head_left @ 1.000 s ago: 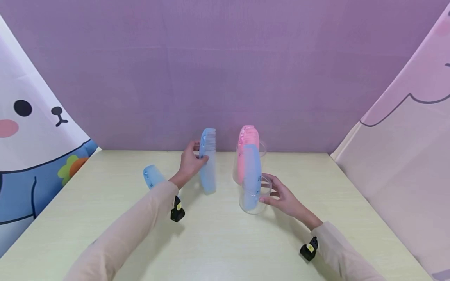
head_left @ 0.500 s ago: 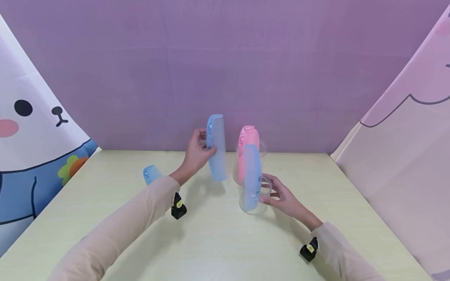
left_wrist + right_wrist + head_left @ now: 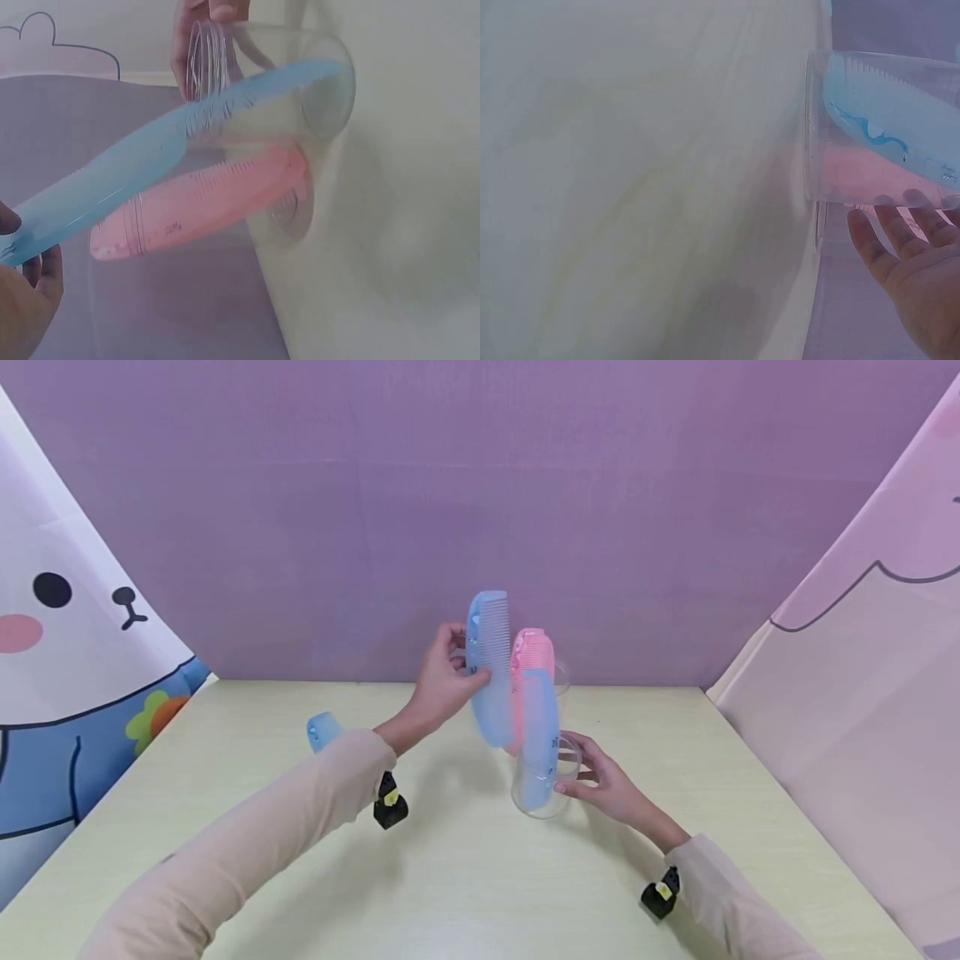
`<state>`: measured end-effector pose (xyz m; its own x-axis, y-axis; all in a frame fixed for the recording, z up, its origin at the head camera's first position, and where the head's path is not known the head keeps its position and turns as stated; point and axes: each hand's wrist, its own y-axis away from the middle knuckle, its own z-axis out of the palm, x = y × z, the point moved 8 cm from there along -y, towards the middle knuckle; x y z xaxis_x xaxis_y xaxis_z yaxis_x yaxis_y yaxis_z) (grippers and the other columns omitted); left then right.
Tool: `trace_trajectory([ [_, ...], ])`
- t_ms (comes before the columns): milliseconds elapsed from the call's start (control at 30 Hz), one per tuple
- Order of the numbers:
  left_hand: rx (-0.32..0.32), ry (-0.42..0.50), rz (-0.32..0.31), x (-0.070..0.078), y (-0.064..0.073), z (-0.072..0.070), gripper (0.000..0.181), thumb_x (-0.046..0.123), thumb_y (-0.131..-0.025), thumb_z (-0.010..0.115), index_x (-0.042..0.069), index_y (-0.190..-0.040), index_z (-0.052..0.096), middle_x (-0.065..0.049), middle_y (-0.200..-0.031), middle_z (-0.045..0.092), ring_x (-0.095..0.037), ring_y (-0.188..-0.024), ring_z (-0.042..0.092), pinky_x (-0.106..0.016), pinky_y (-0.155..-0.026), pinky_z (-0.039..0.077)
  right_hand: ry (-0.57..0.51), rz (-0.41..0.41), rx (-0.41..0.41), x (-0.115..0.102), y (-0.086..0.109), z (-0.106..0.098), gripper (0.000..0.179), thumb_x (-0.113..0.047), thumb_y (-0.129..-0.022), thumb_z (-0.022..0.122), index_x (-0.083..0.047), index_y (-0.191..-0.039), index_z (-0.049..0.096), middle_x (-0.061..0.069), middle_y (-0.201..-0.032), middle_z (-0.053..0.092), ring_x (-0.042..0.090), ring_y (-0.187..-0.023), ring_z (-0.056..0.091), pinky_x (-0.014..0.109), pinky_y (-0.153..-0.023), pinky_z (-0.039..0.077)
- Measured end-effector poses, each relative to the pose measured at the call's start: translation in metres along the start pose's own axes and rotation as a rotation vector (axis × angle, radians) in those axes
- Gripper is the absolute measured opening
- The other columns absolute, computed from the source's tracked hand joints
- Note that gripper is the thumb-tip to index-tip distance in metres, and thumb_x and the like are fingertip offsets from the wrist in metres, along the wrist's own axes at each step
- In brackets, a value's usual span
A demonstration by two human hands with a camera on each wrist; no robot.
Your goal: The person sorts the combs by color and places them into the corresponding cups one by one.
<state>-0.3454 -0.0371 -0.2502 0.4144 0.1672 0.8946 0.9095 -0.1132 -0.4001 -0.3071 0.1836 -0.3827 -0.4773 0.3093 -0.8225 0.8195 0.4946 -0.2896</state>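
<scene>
My left hand [image 3: 446, 677] pinches an upright light-blue comb [image 3: 493, 652] between thumb and fingers, raised above the table. My right hand [image 3: 609, 787] holds the front clear jar [image 3: 551, 807] from its right side, thumb in front and fingers beyond. A second blue comb [image 3: 538, 718] stands inside that jar, its top sticking out. Behind it, a pink comb [image 3: 533, 647] leans in another clear jar [image 3: 301, 214], partly covered by the blue combs. A further blue comb [image 3: 324, 731] is on the table at the left, partly hidden by my left sleeve.
The pale table [image 3: 480, 877] ends at a purple backdrop [image 3: 480, 510]. Printed cloths hang at both sides, a cartoon animal [image 3: 90, 635] on the left one. Small black devices are strapped at both wrists.
My left hand has lifted the blue comb off the table and carried it right, until it overlaps the pink comb in the head view. The right hand and front jar have stayed put.
</scene>
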Motion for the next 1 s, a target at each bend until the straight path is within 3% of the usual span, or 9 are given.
trace_trajectory([
  [433,0.001,0.060,0.074,0.006,0.006,0.031,0.048,0.000,-0.080,0.063,0.004,-0.119,0.035,-0.013,-0.115,0.050,-0.027,-0.097,0.058,-0.039,-0.086,0.052,0.003,0.012,0.006,0.001,-0.001,0.000,0.067,-0.008,-0.084,0.063,-0.009,-0.140,0.028,0.019,-0.139,0.039,0.044,-0.122,0.042,0.043,-0.087,0.048],
  [767,-0.033,0.083,0.066,-0.007,0.014,0.054,0.048,-0.001,-0.080,0.063,0.003,-0.119,0.036,-0.016,-0.114,0.050,-0.029,-0.095,0.059,-0.037,-0.078,0.055,0.010,0.020,-0.005,-0.002,0.000,0.000,0.067,-0.011,-0.085,0.063,-0.014,-0.141,0.026,0.016,-0.140,0.039,0.040,-0.123,0.042,0.044,-0.088,0.047],
  [833,-0.049,0.076,0.062,-0.003,0.019,0.057,0.047,-0.002,-0.080,0.062,0.001,-0.119,0.036,-0.018,-0.115,0.050,-0.031,-0.095,0.059,-0.038,-0.078,0.054,0.011,0.018,-0.003,-0.002,0.000,0.000,0.067,-0.010,-0.085,0.062,-0.013,-0.141,0.026,0.017,-0.139,0.039,0.040,-0.123,0.042,0.045,-0.088,0.046],
  [1000,-0.075,0.046,0.045,-0.011,0.027,0.068,0.047,0.000,-0.081,0.062,0.003,-0.120,0.036,-0.016,-0.116,0.050,-0.028,-0.096,0.058,-0.037,-0.080,0.054,0.015,0.027,0.002,-0.002,0.000,0.000,0.066,-0.010,-0.085,0.062,-0.011,-0.141,0.026,0.019,-0.140,0.038,0.041,-0.123,0.042,0.048,-0.089,0.046],
])
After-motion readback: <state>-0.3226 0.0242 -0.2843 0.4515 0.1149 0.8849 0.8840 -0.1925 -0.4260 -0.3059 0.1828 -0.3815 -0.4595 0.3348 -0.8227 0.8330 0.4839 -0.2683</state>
